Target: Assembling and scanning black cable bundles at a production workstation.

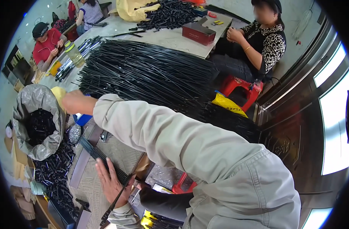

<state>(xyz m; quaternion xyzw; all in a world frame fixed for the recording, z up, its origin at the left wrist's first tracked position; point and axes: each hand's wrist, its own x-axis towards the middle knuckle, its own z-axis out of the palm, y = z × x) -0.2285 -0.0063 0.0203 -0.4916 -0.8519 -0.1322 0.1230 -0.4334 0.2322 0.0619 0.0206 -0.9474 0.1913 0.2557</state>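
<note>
My left hand lies with its fingers stretched out over a bundle of thin dark rods on the table. A dark, thick-ended rod slants across that hand near the wrist; whether the hand grips it is unclear. My right arm, in a light sleeve, reaches across to the left. Its hand is blurred beside a yellow piece of material, and its fingers are hidden. Just below it stands a grey sack holding small black parts. Several black tubular pieces are heaped beside the sack.
A broad pile of long black rods covers the table ahead. A bottle stands at its left, and a dark red box sits farther back. One person sits at the right on a red stool; others work at far left.
</note>
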